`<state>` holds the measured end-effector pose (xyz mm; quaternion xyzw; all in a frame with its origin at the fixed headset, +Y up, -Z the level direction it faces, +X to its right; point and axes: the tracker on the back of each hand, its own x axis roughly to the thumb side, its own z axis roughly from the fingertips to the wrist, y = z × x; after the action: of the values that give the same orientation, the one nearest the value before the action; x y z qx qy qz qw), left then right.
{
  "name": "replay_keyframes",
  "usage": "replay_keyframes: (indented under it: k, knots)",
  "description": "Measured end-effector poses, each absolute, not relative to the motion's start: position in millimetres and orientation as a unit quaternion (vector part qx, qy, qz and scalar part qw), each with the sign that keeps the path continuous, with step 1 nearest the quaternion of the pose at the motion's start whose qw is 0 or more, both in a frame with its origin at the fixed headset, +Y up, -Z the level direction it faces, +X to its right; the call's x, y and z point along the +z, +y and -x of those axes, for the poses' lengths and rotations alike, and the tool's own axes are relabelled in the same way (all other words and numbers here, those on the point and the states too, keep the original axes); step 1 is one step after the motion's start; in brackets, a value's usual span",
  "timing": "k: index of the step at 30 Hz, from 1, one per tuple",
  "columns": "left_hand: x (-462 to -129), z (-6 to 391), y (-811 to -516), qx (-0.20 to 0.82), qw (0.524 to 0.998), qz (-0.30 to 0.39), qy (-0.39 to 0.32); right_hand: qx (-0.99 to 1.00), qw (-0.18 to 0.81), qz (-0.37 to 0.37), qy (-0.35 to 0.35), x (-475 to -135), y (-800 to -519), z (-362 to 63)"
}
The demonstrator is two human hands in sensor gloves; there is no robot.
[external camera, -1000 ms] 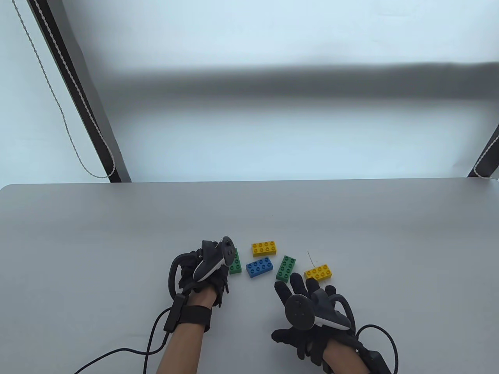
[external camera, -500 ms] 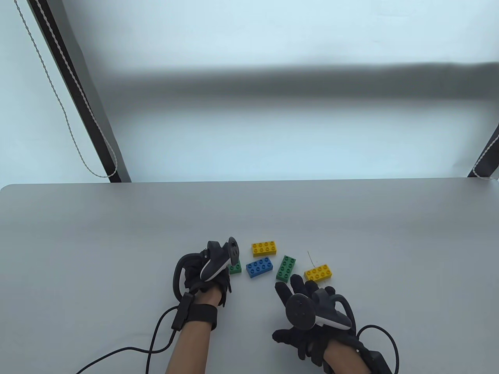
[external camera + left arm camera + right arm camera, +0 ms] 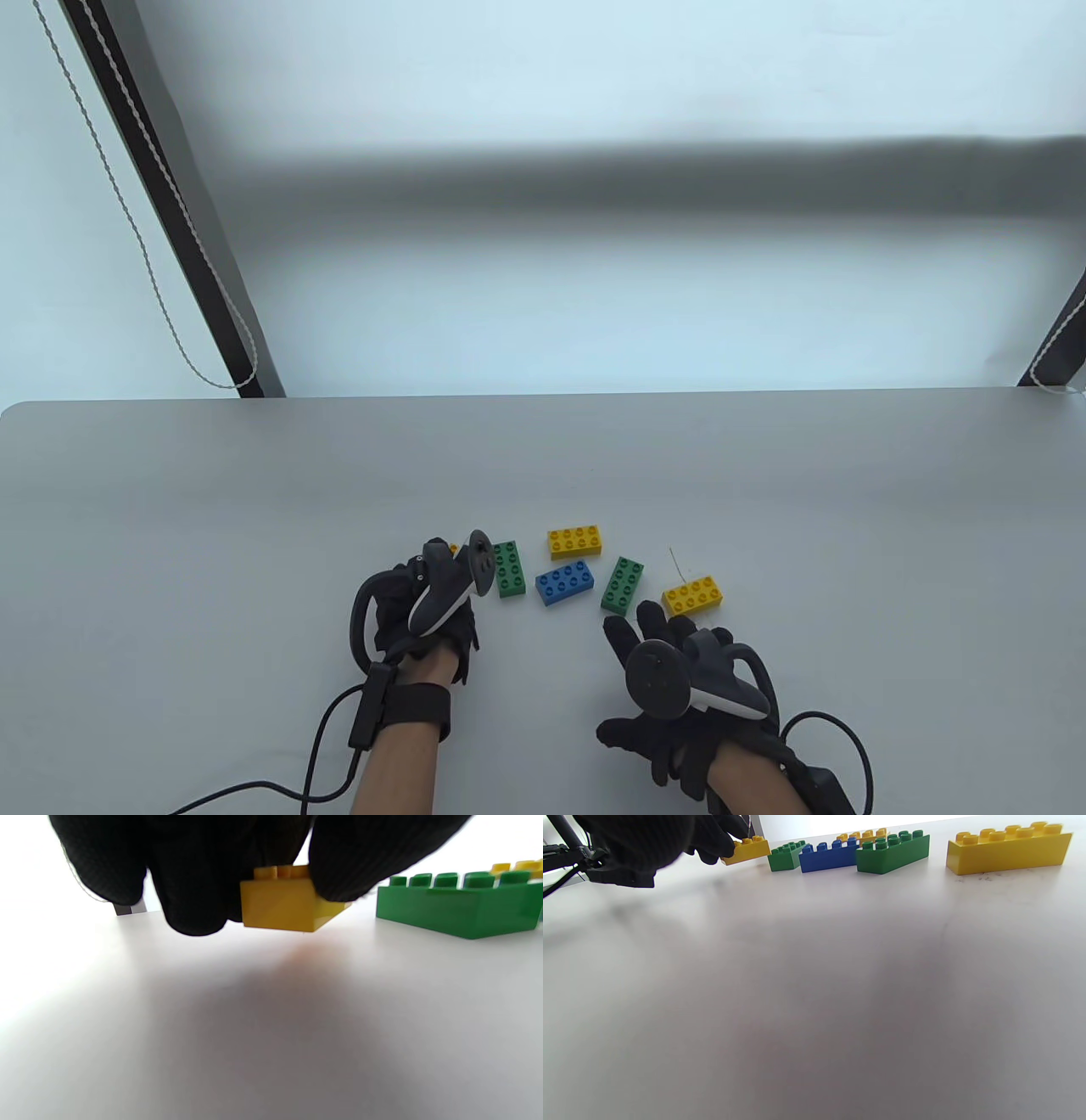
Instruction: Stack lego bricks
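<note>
Pinching a small yellow brick (image 3: 280,904), your left hand (image 3: 424,594) seemingly lifts it beside the green brick (image 3: 510,568); your right hand (image 3: 679,671) rests open-fingered.

We see a pale grey table (image 3: 170,509) with rounded far corners. Five bricks lie flat on it, studs up, in a loose row near its front edge: a green brick (image 3: 509,569) on the left, then a blue brick (image 3: 565,582) with a yellow brick (image 3: 576,542) just behind it, then a second green brick (image 3: 623,584) set at a slant, and a second yellow brick (image 3: 694,594) furthest right. None of them touch. A thin pale strand (image 3: 674,560) lies behind that last brick.
</note>
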<state>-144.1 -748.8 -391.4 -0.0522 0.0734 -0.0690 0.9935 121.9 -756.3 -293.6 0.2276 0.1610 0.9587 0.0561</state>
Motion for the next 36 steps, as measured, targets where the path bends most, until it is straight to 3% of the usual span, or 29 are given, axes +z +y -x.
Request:
replay_keyframes:
  k: [9,18,26,36]
  knots:
    - [-360,162,-716,-0.035,0.999,0.007,0.031,0.959,0.057,-0.224,0.165,-292,-757,-123]
    - [-319,160,-703,0.018,0.999,-0.017,-0.042,0.96,0.054,-0.215,0.173,-291,-757,-122]
    - [-289,135,-705,0.054,0.991,-0.03,-0.12,0.96,0.054,-0.212,0.173,-291,-757,-122]
    - [-276,110,-727,0.028,0.981,0.018,-0.19,0.961,0.055,-0.211,0.173,-292,-757,-124]
